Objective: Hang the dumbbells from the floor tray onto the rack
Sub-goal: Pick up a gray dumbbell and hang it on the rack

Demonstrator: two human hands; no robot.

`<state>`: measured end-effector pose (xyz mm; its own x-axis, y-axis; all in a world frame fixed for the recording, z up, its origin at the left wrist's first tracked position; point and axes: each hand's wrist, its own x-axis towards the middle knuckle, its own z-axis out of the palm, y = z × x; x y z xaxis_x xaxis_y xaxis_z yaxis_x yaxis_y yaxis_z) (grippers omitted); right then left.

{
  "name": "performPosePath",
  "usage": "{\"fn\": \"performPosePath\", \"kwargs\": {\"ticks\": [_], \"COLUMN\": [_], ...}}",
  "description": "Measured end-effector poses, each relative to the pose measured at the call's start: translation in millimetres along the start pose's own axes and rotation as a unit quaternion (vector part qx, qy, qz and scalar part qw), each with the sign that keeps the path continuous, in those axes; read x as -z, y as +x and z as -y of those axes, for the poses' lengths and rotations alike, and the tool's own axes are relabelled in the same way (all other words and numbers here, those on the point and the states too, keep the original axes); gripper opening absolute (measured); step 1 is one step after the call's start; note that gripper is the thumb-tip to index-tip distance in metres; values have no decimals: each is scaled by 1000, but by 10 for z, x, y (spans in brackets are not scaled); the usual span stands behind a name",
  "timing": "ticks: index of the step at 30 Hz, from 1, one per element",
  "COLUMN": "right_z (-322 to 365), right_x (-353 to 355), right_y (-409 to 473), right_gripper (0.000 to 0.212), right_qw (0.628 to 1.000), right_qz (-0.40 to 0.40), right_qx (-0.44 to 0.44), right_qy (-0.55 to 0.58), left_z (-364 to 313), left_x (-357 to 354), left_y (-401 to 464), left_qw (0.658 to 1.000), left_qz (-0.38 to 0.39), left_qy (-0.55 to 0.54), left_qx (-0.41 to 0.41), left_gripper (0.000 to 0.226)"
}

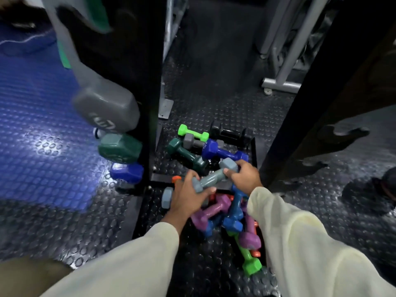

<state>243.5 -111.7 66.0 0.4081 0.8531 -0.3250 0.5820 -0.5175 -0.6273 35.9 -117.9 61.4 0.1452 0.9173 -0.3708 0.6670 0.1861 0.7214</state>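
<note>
- Hands both on one grey-blue vinyl-coated dumbbell [214,177], lifted just above the pile: left hand [188,194] curled around its near-left head, right hand [243,175] pinching the handle by the far-right head.
- Below, black floor tray [254,151] full of loose coated dumbbells: purple [212,211], blue [234,213], bright green [248,260] near; dark green [186,154], royal blue [222,152], lime [192,133] far.
- On the left, black upright rack [128,82] already carrying grey [106,110], dark green [120,148] and blue [126,173] dumbbell heads.
- Risks, as a judgement: slipping from the glossy coating with such a light fingertip pinch; falling onto the pile and knocking others out; clipping the rack post on the swing left; pinched fingers against hung heads.
</note>
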Motion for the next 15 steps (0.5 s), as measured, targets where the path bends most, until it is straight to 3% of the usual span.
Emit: {"fn": "performPosePath", "kwargs": {"ticks": [3, 5, 10, 15], "right_z": [143, 209, 477, 816], "right_x": [132, 185, 371, 558], "right_y": [-350, -554, -1069, -1547], "right_gripper": [33, 34, 35, 35], "right_qw": [999, 998, 998, 994], "right_qz": [6, 13, -3, -37], "right_qx": [-15, -21, -6, 36], "right_qy": [38, 55, 56, 91], "left_z": [-55, -133, -240, -286], "left_x": [256, 422, 803, 1197], "left_y": [-161, -319, -750, -1067], "left_qw": [1000, 999, 995, 989], "left_qz": [-16, -29, -62, -96], "left_qy": [19, 17, 9, -32], "left_qx": [1, 0, -81, -106], "left_gripper": [53, 64, 67, 70]}}
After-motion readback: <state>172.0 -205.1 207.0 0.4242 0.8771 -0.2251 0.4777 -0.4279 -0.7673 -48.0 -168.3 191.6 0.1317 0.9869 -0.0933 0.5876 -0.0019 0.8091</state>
